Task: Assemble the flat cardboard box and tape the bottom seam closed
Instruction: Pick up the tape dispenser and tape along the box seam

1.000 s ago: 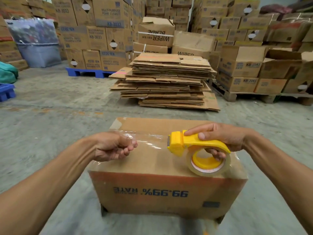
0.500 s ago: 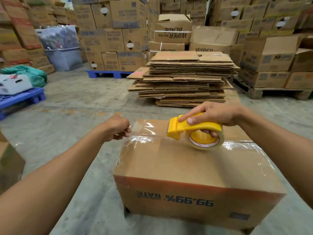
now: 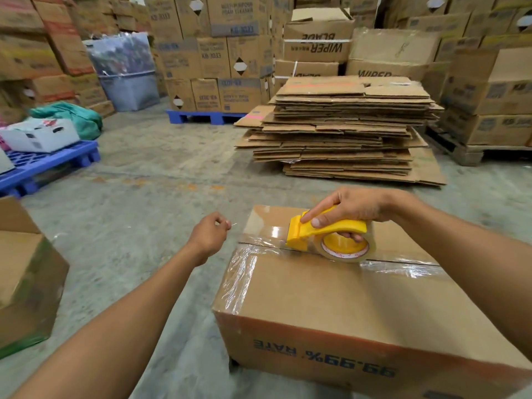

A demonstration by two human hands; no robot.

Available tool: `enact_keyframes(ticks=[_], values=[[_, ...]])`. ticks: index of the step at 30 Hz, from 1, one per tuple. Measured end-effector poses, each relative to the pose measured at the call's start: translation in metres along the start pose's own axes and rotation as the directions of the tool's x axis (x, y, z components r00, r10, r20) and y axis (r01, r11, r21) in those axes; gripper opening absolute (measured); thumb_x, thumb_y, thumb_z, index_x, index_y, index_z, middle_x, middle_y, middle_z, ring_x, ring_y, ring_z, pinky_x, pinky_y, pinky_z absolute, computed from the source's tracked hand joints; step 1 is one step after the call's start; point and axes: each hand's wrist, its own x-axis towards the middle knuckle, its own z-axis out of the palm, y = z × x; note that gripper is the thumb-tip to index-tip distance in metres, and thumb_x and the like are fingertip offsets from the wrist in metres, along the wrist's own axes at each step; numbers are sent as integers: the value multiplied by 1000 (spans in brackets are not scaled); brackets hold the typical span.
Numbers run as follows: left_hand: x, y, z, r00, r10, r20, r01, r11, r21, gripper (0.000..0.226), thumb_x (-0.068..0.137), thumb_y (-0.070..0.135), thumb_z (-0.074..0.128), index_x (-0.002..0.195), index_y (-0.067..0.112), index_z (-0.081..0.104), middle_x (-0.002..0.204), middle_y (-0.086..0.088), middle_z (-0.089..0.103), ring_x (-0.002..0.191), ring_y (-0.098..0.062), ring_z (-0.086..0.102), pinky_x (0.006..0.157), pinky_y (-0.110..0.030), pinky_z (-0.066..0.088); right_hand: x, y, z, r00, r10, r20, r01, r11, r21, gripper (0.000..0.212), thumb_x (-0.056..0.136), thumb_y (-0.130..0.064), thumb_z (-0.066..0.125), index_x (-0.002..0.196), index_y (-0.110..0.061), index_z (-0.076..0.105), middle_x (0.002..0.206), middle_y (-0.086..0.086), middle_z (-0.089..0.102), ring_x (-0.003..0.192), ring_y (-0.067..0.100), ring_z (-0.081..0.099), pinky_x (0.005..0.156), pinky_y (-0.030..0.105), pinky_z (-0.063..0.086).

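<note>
The brown cardboard box (image 3: 316, 292) stands bottom up on the floor at lower right, its print upside down. Clear tape (image 3: 403, 266) runs along the top seam and wrinkles down over the left end. My right hand (image 3: 354, 205) grips the yellow tape dispenser (image 3: 331, 228), which rests on the seam near the box's far left corner. My left hand (image 3: 211, 237) hovers just left of the box, apart from it. Its fingers are pinched together, and I cannot tell whether the small glint at their tips is tape.
A tall stack of flat cardboard (image 3: 345, 125) lies on the floor ahead. Another box (image 3: 26, 272) stands at the left edge. A blue pallet (image 3: 49, 165) carries a white box (image 3: 40, 135). Stacked cartons (image 3: 218, 53) wall the back and right.
My left hand has come off the box's top and moved out past its left edge. The dispenser has run leftward along the seam. My view has shifted left.
</note>
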Motion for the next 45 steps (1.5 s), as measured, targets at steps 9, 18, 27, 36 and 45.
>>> enact_keyframes(ticks=[9, 18, 27, 36, 45], values=[[-5, -19, 15, 998, -37, 47, 41, 997, -69, 20, 99, 24, 48, 83, 13, 55, 61, -5, 47, 54, -20, 35, 55, -31, 30, 1, 0, -4, 999, 33, 40, -33, 999, -13, 35, 84, -32, 73, 118, -29, 72, 86, 17, 72, 40, 15, 56, 43, 25, 53], [-10, -29, 28, 985, -139, 98, 159, 958, -241, 17, 101, 23, 47, 90, 12, 55, 59, -5, 43, 49, -16, 31, 46, -26, 25, 2, 1, -3, 999, 23, 37, -22, 1000, -13, 33, 84, -31, 73, 117, -28, 73, 90, 19, 72, 40, 15, 56, 44, 25, 54], [-29, -30, 34, 964, -190, 185, 253, 867, -430, 15, 101, 25, 48, 95, 13, 57, 70, -5, 63, 50, -14, 56, 49, -27, 47, 3, 3, 0, 1000, 17, 22, -17, 1000, -3, 32, 84, -30, 72, 117, -28, 73, 82, 14, 75, 40, 15, 56, 42, 23, 52], [-33, -25, 13, 948, -310, 71, 313, 949, -32, 48, 99, 35, 41, 141, 16, 28, 99, -11, 60, 77, -23, 57, 62, -31, 47, 4, 2, 3, 1000, 20, -9, -20, 1000, -6, 32, 86, -27, 71, 118, -25, 72, 67, 7, 73, 36, 14, 54, 39, 22, 50], [-65, 6, 29, 905, 375, 200, -423, 834, 353, 65, 101, 35, 39, 156, 20, 7, 164, 1, 5, 151, -18, 0, 121, -32, 4, 6, 3, 3, 1000, 14, -2, -14, 1000, -10, 31, 85, -31, 73, 115, -28, 73, 77, 10, 75, 39, 15, 55, 41, 23, 51]])
